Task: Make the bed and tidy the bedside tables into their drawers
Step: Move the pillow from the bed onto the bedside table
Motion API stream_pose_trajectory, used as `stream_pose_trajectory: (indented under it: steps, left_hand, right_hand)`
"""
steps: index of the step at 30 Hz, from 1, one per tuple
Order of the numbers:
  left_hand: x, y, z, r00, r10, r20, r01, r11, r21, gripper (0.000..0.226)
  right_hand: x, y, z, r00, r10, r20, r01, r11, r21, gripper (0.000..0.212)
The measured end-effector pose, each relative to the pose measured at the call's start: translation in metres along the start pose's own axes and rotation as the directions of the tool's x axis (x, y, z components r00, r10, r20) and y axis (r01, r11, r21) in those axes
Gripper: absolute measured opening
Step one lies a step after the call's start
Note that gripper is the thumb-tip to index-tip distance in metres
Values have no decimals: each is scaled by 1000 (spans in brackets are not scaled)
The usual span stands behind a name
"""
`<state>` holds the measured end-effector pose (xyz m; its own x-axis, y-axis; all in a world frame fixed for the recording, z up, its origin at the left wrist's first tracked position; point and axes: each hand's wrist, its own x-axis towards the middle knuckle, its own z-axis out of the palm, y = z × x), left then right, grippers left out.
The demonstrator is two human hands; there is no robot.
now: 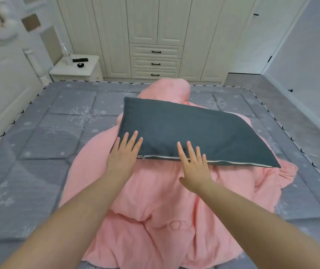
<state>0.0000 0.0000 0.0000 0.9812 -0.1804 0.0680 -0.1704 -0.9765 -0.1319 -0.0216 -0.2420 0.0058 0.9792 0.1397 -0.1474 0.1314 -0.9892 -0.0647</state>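
Note:
A dark teal pillow (190, 131) with a zip along its near edge lies across a crumpled pink blanket (155, 210) in the middle of the bed (54, 133), which has a grey snowflake-pattern cover. My left hand (123, 154) lies flat with straight fingers on the pillow's near left corner. My right hand (195, 165) lies flat over the zip edge, fingers spread. At the far left stands a white bedside table (64, 71) carrying a clear bottle (65, 53), a black remote (80, 60) and a small black object (80, 65).
A cream wardrobe (155, 35) with three drawers fills the far wall beyond the bed. The white headboard (4, 55) rises on the left. Grey floor (300, 113) runs along the right side of the bed toward a white door (258, 45).

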Motion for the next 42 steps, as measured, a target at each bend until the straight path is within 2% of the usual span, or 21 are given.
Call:
stream_pose_trajectory:
  steps: [4, 8, 10, 13, 16, 19, 22, 26, 29, 32, 34, 36, 38, 40, 42]
  left_hand:
    - [31, 4, 16, 994, 13, -107, -4, 997, 81, 93]
    - [47, 5, 37, 992, 44, -121, -45, 999, -6, 70]
    - [47, 4, 51, 996, 64, -60, -66, 997, -35, 64]
    - [41, 5, 61, 994, 85, 74, -82, 996, -36, 62]
    - [22, 14, 73, 981, 87, 171, -82, 996, -33, 61]
    - [4, 15, 80, 985, 119, 122, -117, 993, -22, 57]
    - [-13, 12, 73, 979, 173, 111, -178, 983, 43, 51]
    - [-41, 17, 50, 976, 194, 95, -203, 974, 98, 58]
    - [-64, 26, 35, 978, 170, 122, -180, 981, 71, 68]
    - [-96, 32, 32, 971, 143, 192, -157, 986, 55, 70]
    - [-121, 36, 28, 924, 137, 358, -170, 984, 61, 68]
    - [-147, 38, 36, 894, 97, 438, -140, 988, 66, 56]
    - [-171, 35, 29, 817, 52, 574, -100, 994, 53, 55]
    - [-192, 33, 28, 783, 56, 619, -138, 987, 86, 54]
    - [-212, 31, 26, 716, 66, 695, -186, 978, 99, 53]
  right_hand:
    - [39, 2, 15, 992, 14, -123, -20, 999, -49, 114]
    - [75, 6, 27, 985, 45, -165, -60, 994, -88, 112]
    - [86, 6, 32, 990, 75, -119, -85, 993, -82, 107]
    - [87, 1, 39, 996, 73, 49, -64, 985, -162, 102]
    - [76, -3, 54, 986, 67, 150, -40, 983, -179, 96]
    - [61, -7, 58, 981, 72, 178, -45, 987, -154, 96]
    - [42, -5, 53, 990, 32, 135, -9, 986, -168, 99]
    - [9, -6, 52, 998, -25, 65, 39, 975, -220, 108]
    - [-14, -7, 53, 999, -38, 38, 46, 973, -226, 104]
    - [-45, -16, 58, 997, -75, -16, 69, 968, -243, 95]
    - [-70, -33, 64, 996, -92, -3, 89, 965, -249, 92]
    - [-94, -48, 83, 989, -126, 76, 140, 963, -231, 90]
    - [-117, -66, 102, 978, -157, 137, 181, 967, -182, 92]
    - [-138, -78, 113, 968, -199, 152, 220, 966, -138, 94]
    - [-155, -88, 109, 951, -241, 194, 270, 952, -145, 98]
